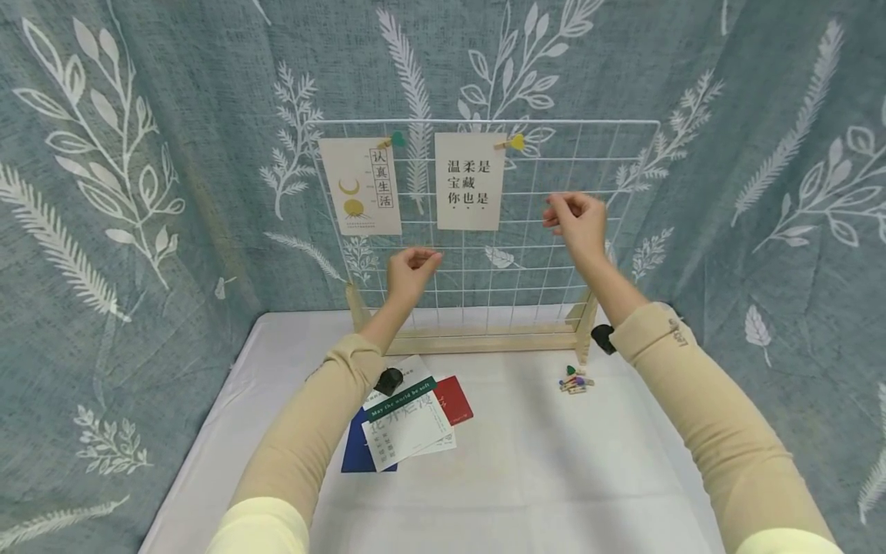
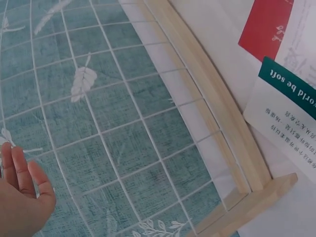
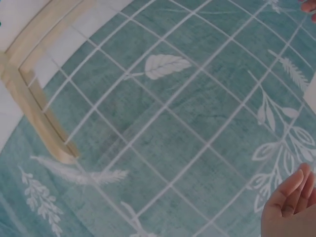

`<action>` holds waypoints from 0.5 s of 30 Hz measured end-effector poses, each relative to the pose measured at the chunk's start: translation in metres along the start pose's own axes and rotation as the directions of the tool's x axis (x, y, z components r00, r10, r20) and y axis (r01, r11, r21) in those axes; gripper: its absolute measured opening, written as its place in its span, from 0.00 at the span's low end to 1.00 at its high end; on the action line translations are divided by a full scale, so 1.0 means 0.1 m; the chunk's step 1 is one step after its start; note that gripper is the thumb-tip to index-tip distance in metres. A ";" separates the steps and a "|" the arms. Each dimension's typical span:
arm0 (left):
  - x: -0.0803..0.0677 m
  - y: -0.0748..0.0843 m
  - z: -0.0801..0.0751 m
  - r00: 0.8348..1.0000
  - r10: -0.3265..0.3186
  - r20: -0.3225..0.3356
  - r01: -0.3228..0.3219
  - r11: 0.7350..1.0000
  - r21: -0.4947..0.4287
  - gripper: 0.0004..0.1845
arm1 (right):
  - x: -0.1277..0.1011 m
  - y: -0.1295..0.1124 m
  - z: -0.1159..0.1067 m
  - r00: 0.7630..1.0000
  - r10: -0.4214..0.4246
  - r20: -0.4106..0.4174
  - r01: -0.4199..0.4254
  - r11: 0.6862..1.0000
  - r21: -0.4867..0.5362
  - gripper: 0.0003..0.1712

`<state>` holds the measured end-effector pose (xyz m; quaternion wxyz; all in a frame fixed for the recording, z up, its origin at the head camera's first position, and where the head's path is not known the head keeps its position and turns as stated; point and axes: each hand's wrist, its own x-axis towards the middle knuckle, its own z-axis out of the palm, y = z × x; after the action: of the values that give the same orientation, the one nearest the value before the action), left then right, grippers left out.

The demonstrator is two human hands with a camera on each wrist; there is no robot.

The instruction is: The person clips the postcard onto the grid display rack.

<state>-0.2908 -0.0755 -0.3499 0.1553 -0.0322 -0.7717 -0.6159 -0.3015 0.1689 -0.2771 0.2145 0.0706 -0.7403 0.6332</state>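
We see a white wire grid [image 3: 163, 123] with a blue-green cloth [image 3: 197, 148] behind it; the cloth has white leaves on it; a wooden frame [image 3: 34, 108] holds the grid at the left, and its corner sits near the top left; our right hand [image 3: 291, 210] shows at the bottom right, with its fingers [image 3: 289, 185] pointing up, close together and a bit bent, holding nothing.

White-coated wire grid [image 1: 554, 231], pale wooden base [image 1: 484, 338], matt paper cards [image 1: 415, 423].

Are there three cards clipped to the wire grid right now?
No, the head view shows only two cards on the wire grid: the moon-and-sun card and the text-only card, each held by one clip.
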 end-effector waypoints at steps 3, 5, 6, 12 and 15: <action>-0.01 -0.04 -0.02 1.000 -0.013 0.000 0.013 1.000 -0.008 0.10 | -0.03 0.05 -0.01 1.000 0.003 0.008 -0.003 1.000 0.009 0.16; -0.01 -0.07 -0.03 1.000 -0.020 0.006 0.020 1.000 -0.002 0.11 | -0.04 0.08 -0.02 1.000 0.007 0.014 -0.007 1.000 0.007 0.16; -0.02 -0.08 -0.03 1.000 -0.023 0.010 0.023 1.000 0.003 0.11 | -0.05 0.10 -0.02 1.000 0.008 0.016 -0.008 1.000 0.004 0.16; -0.05 -0.13 -0.05 0.999 -0.031 0.036 0.030 0.999 0.025 0.11 | -0.10 0.19 -0.05 0.999 0.036 0.024 -0.035 0.999 -0.015 0.15; -0.06 -0.14 -0.05 0.998 -0.040 0.058 0.037 0.998 0.055 0.12 | -0.11 0.23 -0.07 0.999 0.043 0.021 -0.043 0.999 -0.016 0.15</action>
<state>-0.2872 -0.0830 -0.3633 0.1213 -0.0313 -0.7926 -0.5967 -0.2983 0.1785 -0.3021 0.1933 0.0599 -0.7488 0.6311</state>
